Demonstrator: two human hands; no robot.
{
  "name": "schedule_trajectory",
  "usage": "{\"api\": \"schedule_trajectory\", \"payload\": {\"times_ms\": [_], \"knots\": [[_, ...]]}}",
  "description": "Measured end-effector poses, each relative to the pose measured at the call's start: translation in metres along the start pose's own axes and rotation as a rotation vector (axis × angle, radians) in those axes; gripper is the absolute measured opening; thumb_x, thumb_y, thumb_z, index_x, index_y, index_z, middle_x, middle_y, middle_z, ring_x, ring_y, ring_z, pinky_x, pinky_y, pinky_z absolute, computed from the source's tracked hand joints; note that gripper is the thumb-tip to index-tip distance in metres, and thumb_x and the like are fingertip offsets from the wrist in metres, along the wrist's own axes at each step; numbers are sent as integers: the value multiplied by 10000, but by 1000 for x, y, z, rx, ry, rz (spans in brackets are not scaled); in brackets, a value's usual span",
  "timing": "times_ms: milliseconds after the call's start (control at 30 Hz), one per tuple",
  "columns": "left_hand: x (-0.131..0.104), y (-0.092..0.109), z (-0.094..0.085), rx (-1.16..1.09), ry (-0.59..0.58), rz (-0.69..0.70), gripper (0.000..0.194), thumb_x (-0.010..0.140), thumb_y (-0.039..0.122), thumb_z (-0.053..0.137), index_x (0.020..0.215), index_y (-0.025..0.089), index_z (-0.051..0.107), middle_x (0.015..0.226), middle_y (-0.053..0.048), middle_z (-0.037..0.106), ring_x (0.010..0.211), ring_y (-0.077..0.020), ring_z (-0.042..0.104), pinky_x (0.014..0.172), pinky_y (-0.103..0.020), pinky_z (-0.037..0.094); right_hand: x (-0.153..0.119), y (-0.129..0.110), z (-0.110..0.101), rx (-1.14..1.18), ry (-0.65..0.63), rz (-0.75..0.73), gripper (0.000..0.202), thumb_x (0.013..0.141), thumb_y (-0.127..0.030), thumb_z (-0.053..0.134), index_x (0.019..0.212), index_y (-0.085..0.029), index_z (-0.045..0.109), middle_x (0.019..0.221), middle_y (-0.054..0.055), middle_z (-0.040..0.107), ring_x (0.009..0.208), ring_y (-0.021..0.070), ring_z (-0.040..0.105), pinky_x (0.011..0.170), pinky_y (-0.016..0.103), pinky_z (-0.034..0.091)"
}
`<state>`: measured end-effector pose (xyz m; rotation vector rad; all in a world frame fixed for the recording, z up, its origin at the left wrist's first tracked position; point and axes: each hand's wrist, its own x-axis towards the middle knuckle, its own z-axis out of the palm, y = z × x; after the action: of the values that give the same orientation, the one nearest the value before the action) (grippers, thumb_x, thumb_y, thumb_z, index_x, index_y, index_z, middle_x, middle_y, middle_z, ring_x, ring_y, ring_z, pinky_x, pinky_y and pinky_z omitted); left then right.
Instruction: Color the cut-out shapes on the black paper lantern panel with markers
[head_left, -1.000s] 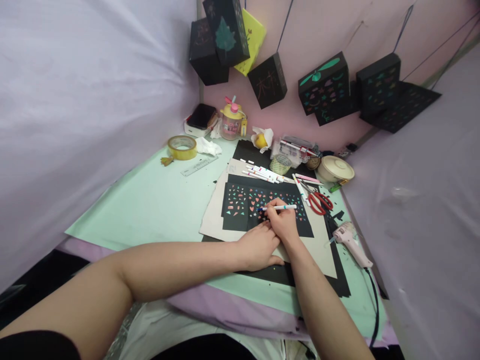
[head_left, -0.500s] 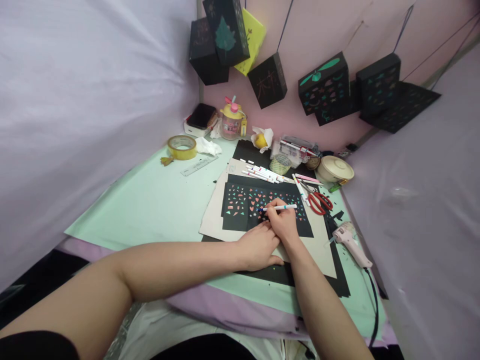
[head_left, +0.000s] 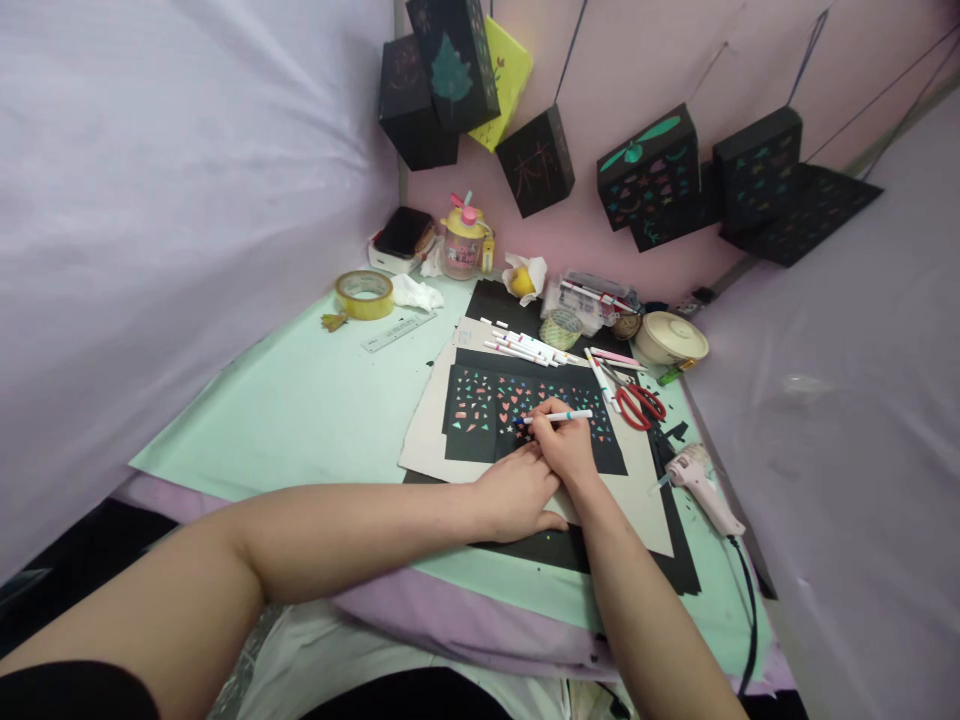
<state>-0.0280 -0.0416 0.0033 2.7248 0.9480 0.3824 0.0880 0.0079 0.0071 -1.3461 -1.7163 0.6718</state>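
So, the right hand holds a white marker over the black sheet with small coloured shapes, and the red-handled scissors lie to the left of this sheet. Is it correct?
Not quite: the side is wrong. The head view shows the red-handled scissors to the right of the black sheet. The right hand does hold a white marker over it.

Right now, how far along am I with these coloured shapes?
Most visible shapes on the black sheet already look coloured. Your right hand holds a white marker at the middle ones. Some pale stars near its tip may be left; the right hand hides part of the sheet, so I can't tell the rest.
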Motion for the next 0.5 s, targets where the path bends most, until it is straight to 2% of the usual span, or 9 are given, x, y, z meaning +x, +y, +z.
{"api": "schedule_trajectory", "payload": {"times_ms": [500], "knots": [[0,0,2,12,7,4,624,821,535,586,1216,56,525,1297,-169,531,1272,-305,395,1084,-381,245,0,0,0,-4,12,-13,136,744,-214,487,646,-194,579,604,-22,601,587,132,542,576,238,406]]}}
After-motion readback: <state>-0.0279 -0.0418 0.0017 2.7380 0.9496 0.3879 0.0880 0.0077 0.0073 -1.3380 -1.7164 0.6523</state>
